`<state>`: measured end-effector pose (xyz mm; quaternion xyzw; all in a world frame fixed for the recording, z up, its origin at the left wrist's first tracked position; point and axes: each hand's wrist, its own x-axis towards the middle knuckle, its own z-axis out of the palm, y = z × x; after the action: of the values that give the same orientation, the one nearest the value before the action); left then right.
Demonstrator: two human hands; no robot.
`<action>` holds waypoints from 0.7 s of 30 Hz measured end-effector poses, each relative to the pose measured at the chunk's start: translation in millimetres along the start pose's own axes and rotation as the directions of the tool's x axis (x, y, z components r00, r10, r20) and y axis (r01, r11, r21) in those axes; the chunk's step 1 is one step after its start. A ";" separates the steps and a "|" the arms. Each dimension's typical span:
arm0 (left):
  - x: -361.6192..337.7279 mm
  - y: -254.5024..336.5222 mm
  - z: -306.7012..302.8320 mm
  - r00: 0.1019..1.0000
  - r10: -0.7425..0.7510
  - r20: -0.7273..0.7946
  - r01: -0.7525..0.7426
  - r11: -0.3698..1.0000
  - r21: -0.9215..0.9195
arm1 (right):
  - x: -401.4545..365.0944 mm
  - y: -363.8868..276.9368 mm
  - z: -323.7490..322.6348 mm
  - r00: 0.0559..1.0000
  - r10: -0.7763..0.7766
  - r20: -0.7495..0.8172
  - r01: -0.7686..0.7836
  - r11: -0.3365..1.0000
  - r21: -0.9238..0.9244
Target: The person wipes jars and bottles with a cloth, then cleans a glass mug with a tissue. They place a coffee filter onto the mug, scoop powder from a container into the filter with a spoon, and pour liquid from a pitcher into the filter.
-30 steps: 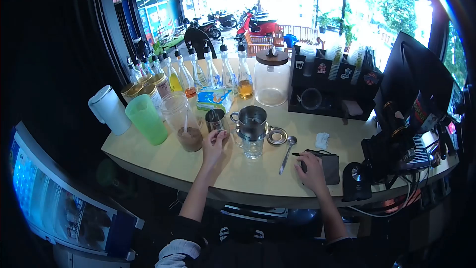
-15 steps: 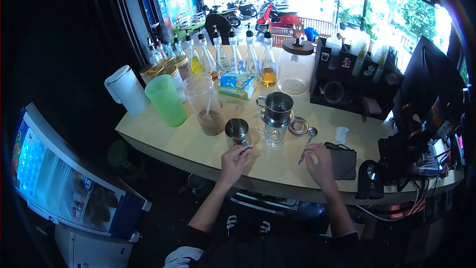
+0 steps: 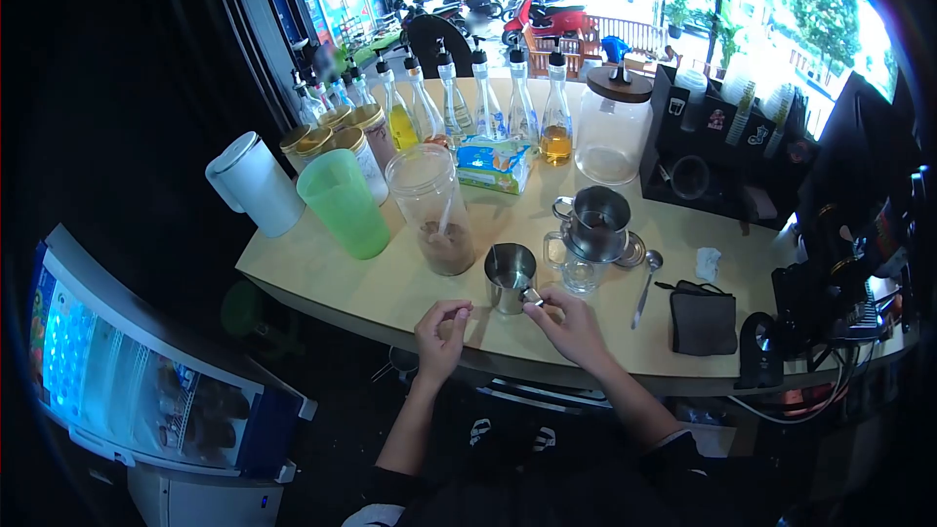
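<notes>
A steel pitcher (image 3: 505, 283) stands near the counter's front edge, and my right hand (image 3: 566, 325) pinches its handle. Left of the pitcher, my left hand (image 3: 441, 332) hovers near the counter edge with its fingers curled together; anything between them is too small to make out. Behind my right hand is a metal drip filter (image 3: 597, 220) on top of a glass mug (image 3: 580, 276). A metal lid (image 3: 632, 251) and a long spoon (image 3: 645, 291) lie to their right. The clear jar (image 3: 434, 224) of brown powder stands behind the pitcher, with a white handle sticking up inside.
On the left stand a green pitcher (image 3: 342, 205) and a white jug (image 3: 256, 185). Pump bottles (image 3: 488, 109), a wipes pack (image 3: 491, 166) and a wooden-lidded jar (image 3: 613, 132) line the back. A grey pouch (image 3: 703, 320) lies right, beside black equipment.
My left hand has let go of the steel pitcher's handle and moved left. My right hand has come from beside the spoon to that handle. The view has shifted slightly.
</notes>
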<state>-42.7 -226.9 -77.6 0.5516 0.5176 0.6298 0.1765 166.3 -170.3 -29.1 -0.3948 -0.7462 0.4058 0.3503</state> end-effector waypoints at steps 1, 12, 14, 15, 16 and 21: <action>3.4 -3.0 -3.6 1.000 0.011 0.002 -0.011 1.000 -0.006 | 3.2 7.3 6.4 0.999 0.017 0.029 -0.022 0.987 0.161; 40.5 -19.5 2.5 0.996 -0.027 0.084 0.045 0.973 -0.225 | -13.1 22.3 10.2 0.993 0.040 -0.114 0.020 0.876 0.482; 46.3 -19.0 10.6 0.993 -0.027 0.115 0.055 0.967 -0.248 | -19.1 20.0 3.1 0.988 0.022 -0.153 0.052 0.882 0.468; 49.1 -17.4 15.6 0.991 -0.021 0.132 0.058 0.959 -0.277 | -22.2 13.4 -1.5 0.986 0.027 -0.166 0.053 0.885 0.463; 52.0 -15.6 20.9 0.989 -0.014 0.149 0.060 0.950 -0.307 | -26.0 2.5 -7.9 0.982 0.008 -0.188 0.083 0.876 0.474; 65.7 -1.3 52.1 0.978 0.052 0.203 0.025 0.933 -0.359 | -48.4 -30.6 -43.3 0.961 0.030 -0.275 0.101 0.887 0.451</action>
<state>-19.1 -150.4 -52.6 0.5764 0.3684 0.6536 0.3237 214.9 -209.3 6.5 -0.3388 -0.5797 0.5060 0.5414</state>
